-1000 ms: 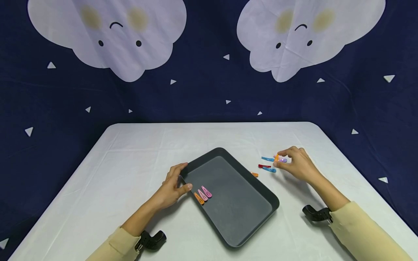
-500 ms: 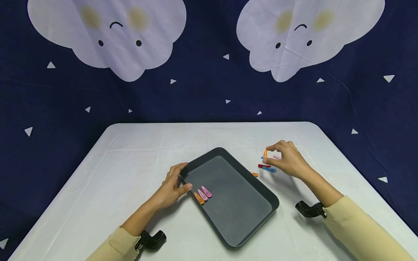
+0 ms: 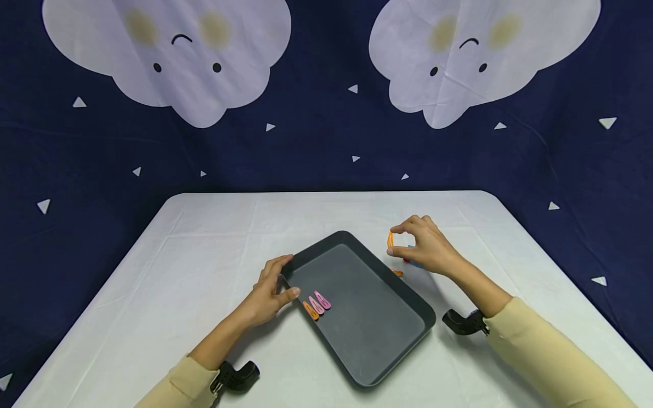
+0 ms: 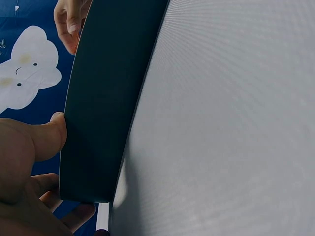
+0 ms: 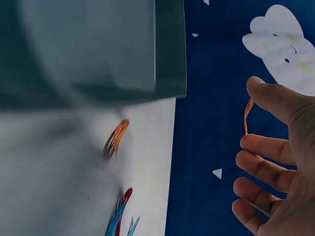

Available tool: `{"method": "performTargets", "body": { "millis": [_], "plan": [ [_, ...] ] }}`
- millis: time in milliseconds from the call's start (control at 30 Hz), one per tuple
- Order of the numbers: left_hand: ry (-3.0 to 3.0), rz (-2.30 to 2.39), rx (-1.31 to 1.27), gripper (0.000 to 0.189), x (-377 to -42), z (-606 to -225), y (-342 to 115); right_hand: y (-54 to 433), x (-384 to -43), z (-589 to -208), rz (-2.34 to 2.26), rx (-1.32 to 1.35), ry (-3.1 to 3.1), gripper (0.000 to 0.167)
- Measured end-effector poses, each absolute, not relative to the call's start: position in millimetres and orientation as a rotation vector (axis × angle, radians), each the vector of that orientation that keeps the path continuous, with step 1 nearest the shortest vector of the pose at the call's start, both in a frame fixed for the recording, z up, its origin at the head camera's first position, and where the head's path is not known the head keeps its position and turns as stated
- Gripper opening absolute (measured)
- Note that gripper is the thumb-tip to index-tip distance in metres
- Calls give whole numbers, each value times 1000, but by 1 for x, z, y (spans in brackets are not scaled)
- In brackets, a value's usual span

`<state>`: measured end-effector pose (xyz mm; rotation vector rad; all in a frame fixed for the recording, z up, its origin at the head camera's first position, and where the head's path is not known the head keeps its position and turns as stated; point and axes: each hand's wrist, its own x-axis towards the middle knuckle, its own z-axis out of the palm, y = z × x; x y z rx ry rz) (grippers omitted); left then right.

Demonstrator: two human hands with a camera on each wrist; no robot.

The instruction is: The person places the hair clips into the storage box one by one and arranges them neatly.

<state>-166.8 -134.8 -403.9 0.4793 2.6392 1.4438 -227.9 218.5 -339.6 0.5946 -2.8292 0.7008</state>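
a right hand (image 3: 428, 246) swings leftward over a white table (image 3: 153, 311), bringing an orange hair clip (image 3: 390, 239) away from the loose clips to near the gray tray (image 3: 377, 340); it hangs outside the far right wall, not yet in. thumb and index finger pinch the clip end to end, the other fingers loose. slim, bright and slightly bowed, it stands about upright. the left hand (image 3: 267, 297) grips the tray's left corner, where two pink clips (image 3: 319, 301) and a second orange clip (image 3: 310, 310) lie side by side. a third orange clip (image 3: 397, 273) waits on the table just beside the tray.
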Motion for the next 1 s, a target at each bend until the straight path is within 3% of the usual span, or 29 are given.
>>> {"method": "performTargets", "body": {
  "millis": [1000],
  "plan": [
    [2639,1451,481,71,-167,-405,-136,153,-229,-351,666,935,-2778,46]
  ]
}}
